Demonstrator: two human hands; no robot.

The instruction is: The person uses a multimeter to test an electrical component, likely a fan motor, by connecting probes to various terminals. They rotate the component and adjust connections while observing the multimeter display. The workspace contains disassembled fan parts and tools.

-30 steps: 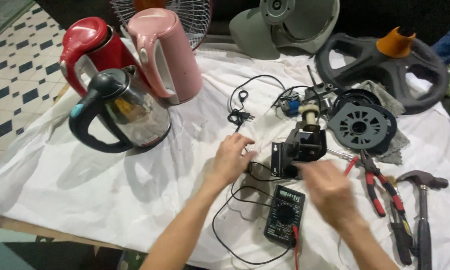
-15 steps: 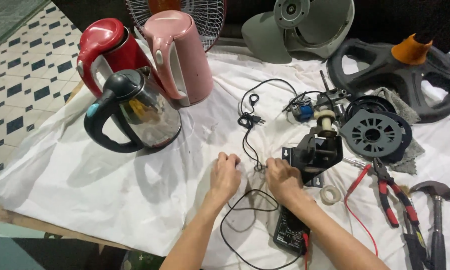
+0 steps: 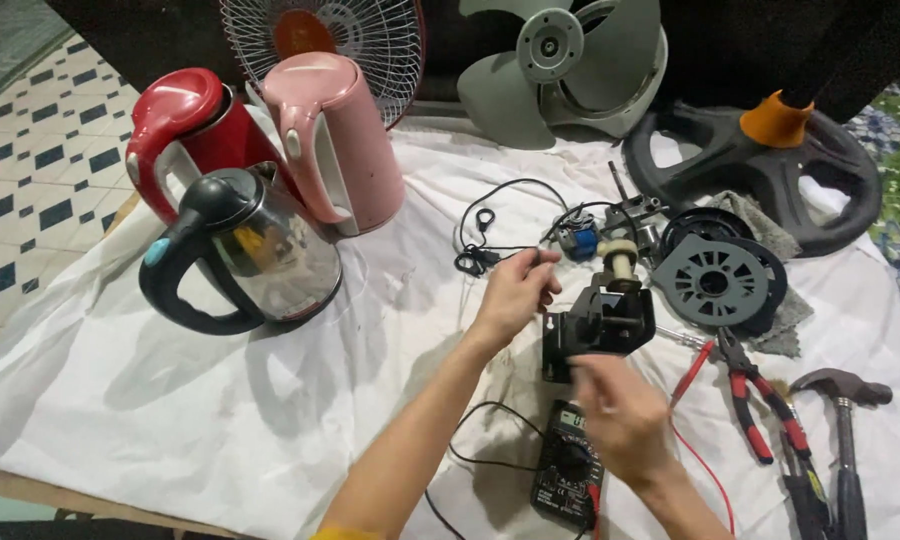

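My left hand (image 3: 513, 292) is raised over the white cloth (image 3: 170, 400), its fingertips pinched on a thin black wire (image 3: 490, 215) just left of a black fan motor block (image 3: 600, 322) with a cream spindle on top. My right hand (image 3: 622, 418) is blurred, fingers curled, right below the motor block and above a black multimeter (image 3: 567, 468). Whether it holds anything I cannot tell. A red test lead (image 3: 692, 368) runs from the meter toward the right.
Three kettles stand at the left: red (image 3: 185, 125), pink (image 3: 335, 140), glass with a black handle (image 3: 240, 250). A fan grille (image 3: 320, 40), fan blade (image 3: 560, 60), black fan base (image 3: 760, 175), grey disc (image 3: 715, 280), red pliers (image 3: 755, 405) and hammer (image 3: 842, 420) lie around.
My left hand has risen from the cloth to the black wire beside the motor. My right hand has drawn back toward the multimeter.
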